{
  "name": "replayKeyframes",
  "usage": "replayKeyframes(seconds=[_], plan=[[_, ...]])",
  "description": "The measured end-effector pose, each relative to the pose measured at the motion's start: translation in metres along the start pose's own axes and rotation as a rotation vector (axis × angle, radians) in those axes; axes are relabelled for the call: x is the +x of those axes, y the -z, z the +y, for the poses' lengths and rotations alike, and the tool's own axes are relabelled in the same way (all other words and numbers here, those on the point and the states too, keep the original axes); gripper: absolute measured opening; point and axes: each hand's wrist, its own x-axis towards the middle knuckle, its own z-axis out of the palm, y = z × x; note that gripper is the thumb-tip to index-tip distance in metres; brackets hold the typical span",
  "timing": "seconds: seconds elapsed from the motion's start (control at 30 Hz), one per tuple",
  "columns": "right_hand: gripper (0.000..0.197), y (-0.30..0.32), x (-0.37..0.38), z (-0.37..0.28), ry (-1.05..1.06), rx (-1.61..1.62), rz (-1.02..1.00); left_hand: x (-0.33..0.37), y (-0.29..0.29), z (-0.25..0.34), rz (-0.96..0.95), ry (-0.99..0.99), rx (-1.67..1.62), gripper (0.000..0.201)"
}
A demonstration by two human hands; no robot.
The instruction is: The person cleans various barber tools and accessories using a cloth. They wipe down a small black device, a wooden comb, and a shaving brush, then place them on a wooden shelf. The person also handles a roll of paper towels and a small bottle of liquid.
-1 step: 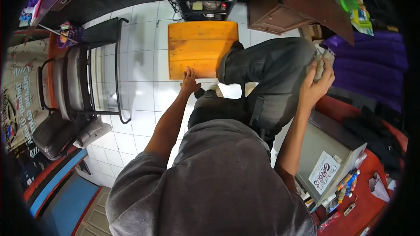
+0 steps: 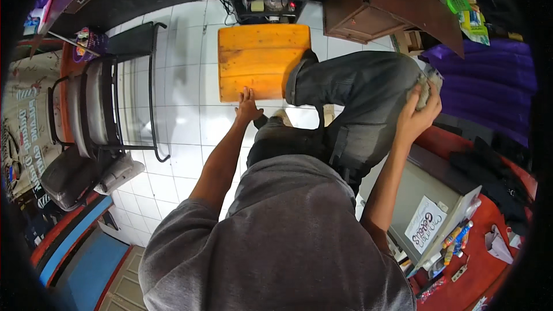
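An orange-stained wooden stool (image 2: 262, 60) with a planked, square top stands on the floor in front of me. My left hand (image 2: 248, 107) rests its outstretched fingertips on the near edge of that top, thumb spread to the right. My raised right leg, in dark trousers (image 2: 368, 78), has its foot at the stool's right side. Beside the bent knee, my right hand (image 2: 419, 116) is closed around a crumpled greyish rag (image 2: 426, 87). The palm side of that hand and part of the rag are hidden.
A black-framed chair (image 2: 103, 103) stands at left on white tiles (image 2: 184, 89). Dark shelves (image 2: 271, 0) and a brown wooden cabinet (image 2: 351, 14) line the far side. Purple cloth (image 2: 484, 80) hangs at right, above a red surface (image 2: 489, 276) with markers (image 2: 458, 242).
The whole view has shifted slightly. My right hand and the rag sit a touch differently beside the knee; the left hand stays on the stool's edge.
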Motion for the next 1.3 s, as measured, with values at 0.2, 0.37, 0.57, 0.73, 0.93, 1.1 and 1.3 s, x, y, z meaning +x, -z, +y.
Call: replayKeyframes(seconds=[0.2, 0.37, 0.57, 0.73, 0.93, 1.1, 1.3], plan=[[0.031, 0.065, -0.033, 0.07, -0.144, -0.017, 0.025, 0.017, -0.01, 0.001, -0.077, 0.026, 0.071, 0.108], [0.031, 0.037, -0.104, 0.142, -0.394, 0.363, -0.504, 0.008, 0.003, 0.018, -0.052, 0.127, 0.136, 0.097], [0.038, 0.005, -0.151, 0.165, -0.291, 0.76, -1.146, -0.014, -0.017, 0.042, 0.206, 0.116, -0.477, 0.066], [0.038, -0.008, -0.089, 0.221, -0.391, 0.778, -1.073, -0.114, 0.013, 0.212, 0.143, 0.45, -0.543, 0.079], [0.033, -0.018, -0.058, 0.307, -0.451, 0.624, -1.122, -0.128, 0.021, 0.279, 0.32, 0.351, -0.464, 0.066], [0.032, -0.03, -0.063, 0.362, -0.538, 0.561, -1.094, -0.146, 0.047, 0.327, 0.227, 0.206, -0.47, 0.055], [0.031, -0.034, -0.085, 0.354, -0.598, 0.512, -1.24, -0.147, -0.003, 0.291, 0.168, 0.193, -0.457, 0.064]])
